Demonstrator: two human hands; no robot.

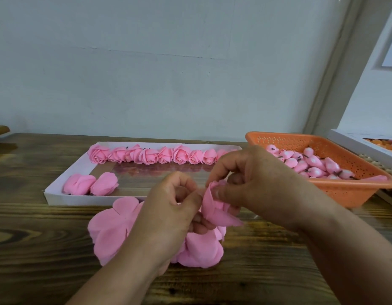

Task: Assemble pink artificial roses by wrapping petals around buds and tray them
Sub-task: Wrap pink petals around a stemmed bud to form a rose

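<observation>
Both hands work a half-wrapped rose (214,208) above the petal pile (115,227): left hand (170,208) pinches its base, right hand (252,183) folds a petal inward; the white tray (58,198) of finished roses (151,155) waits just behind.

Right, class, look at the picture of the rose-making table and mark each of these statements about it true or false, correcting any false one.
1. The orange basket holds pink buds. True.
2. The white tray holds no finished roses. False: a row of roses lies along its far side, and two more lie at its near left corner.
3. Both hands work on one pink flower; the left hand and right hand pinch its petals. True.
4. The loose petal sheets lie inside the basket. False: they lie on the wooden table, in front of the tray.
5. The basket stands left of the tray. False: it stands to its right.
</observation>
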